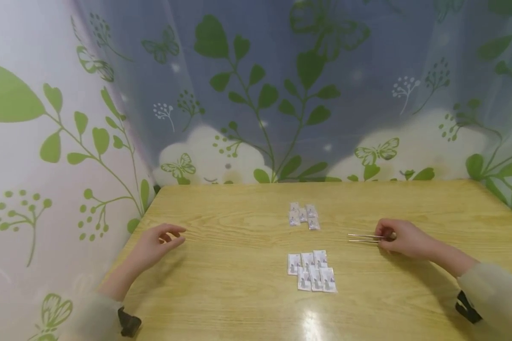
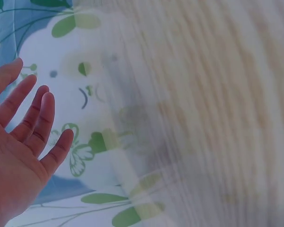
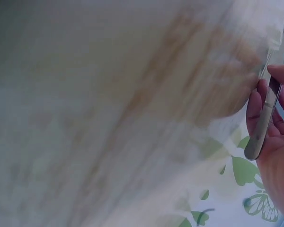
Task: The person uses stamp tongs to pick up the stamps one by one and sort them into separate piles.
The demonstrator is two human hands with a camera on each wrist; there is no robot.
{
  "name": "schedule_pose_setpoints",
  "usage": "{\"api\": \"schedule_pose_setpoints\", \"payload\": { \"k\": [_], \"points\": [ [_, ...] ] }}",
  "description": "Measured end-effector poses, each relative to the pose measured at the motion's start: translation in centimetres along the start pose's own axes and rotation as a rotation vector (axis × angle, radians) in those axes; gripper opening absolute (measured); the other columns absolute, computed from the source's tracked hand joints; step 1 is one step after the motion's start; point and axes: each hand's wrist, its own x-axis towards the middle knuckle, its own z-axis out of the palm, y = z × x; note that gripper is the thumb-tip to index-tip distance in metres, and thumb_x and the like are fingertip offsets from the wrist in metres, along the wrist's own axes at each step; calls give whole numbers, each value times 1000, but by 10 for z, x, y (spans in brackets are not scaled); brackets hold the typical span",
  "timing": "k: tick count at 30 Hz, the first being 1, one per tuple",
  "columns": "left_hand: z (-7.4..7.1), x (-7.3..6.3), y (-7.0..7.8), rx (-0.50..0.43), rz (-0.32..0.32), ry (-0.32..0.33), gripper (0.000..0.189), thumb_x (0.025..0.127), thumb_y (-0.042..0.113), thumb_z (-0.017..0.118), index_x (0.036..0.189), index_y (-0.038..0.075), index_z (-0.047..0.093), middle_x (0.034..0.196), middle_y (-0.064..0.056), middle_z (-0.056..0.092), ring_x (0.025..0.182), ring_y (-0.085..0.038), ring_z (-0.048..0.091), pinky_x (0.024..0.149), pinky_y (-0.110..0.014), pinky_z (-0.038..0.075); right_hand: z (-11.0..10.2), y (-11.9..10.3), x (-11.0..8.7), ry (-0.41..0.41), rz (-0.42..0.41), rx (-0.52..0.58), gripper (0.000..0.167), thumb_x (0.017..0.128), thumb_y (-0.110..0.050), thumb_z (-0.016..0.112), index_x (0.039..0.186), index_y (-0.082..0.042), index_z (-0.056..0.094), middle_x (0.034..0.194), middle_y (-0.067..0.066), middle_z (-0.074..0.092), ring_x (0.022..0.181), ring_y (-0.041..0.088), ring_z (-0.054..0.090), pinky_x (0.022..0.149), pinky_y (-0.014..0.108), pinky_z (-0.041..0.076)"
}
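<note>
On the right side of the table my right hand (image 1: 409, 240) grips a pair of metal tweezers (image 1: 362, 237). Their two thin prongs point left and stand a little apart. In the right wrist view the rounded back end of the tweezers (image 3: 258, 142) sticks out past my thumb and fingers. My left hand (image 1: 153, 244) is over the table's left part, holding nothing, its fingers loosely bent; the left wrist view shows its palm (image 2: 19, 170) and spread fingers. Between the hands lie small white printed packets: several in a far group (image 1: 303, 215) and several larger ones in a near group (image 1: 312, 272).
The wooden table (image 1: 230, 255) reaches back to a hanging curtain (image 1: 256, 94) with green leaves and butterflies. A similar patterned cloth (image 1: 59, 180) stands along the left edge. Light glares on the table (image 1: 312, 322) at the front.
</note>
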Motion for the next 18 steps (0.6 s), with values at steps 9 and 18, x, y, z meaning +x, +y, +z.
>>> {"api": "schedule_pose_setpoints", "payload": {
  "k": [9, 18],
  "points": [
    [-2, -3, 2, 8, 3, 4, 27, 91, 18, 69, 113, 2, 69, 101, -7, 67, 85, -20, 60, 71, -32, 50, -2, -2, -1, -6, 27, -42, 16, 82, -6, 75, 89, -12, 62, 85, -6, 61, 79, 7, 59, 68, 30, 48],
    [6, 4, 13, 0, 4, -24, 29, 91, 19, 69, 116, 3, 67, 105, -13, 67, 86, -21, 60, 71, -35, 50, -3, 0, -1, -34, 27, -14, 15, 82, -8, 76, 92, -9, 64, 84, -5, 60, 75, 6, 56, 66, 28, 49]
  ]
}}
